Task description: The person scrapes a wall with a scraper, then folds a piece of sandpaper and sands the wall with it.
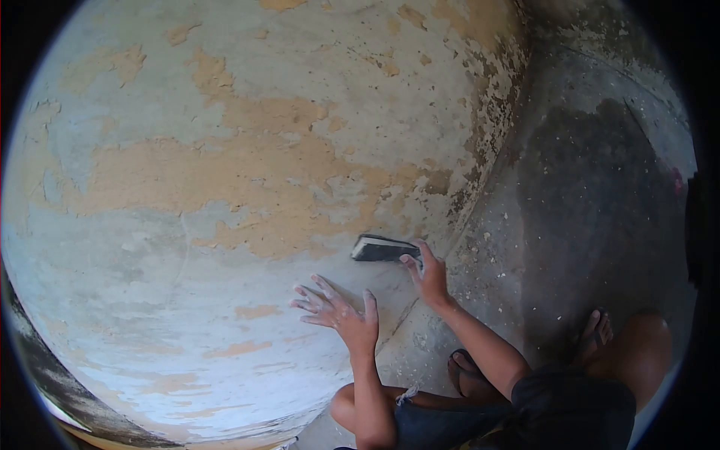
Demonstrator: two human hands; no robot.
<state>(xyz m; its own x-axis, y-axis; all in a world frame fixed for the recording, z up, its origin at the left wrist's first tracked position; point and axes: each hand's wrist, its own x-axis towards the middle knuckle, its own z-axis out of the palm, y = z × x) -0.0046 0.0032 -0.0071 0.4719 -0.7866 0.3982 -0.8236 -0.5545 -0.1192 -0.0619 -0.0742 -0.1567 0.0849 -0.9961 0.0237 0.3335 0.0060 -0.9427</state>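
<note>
My left hand [339,313] is spread against the wall [150,255], its fingers apart and coated with whitish dust, holding nothing. To its upper right, my right hand [430,276] grips one end of a dark, flat block [384,248] with a pale strip along its upper side. The block lies at the wall's surface. Around it the wall shows patches of peeling tan coating [255,180] between grey-white areas.
The concrete floor [487,262] runs along the wall's base at the right, with pale flecks scattered on it and a large dark, wet-looking patch [592,195]. My bent legs and sandaled feet [469,373] are at the bottom right.
</note>
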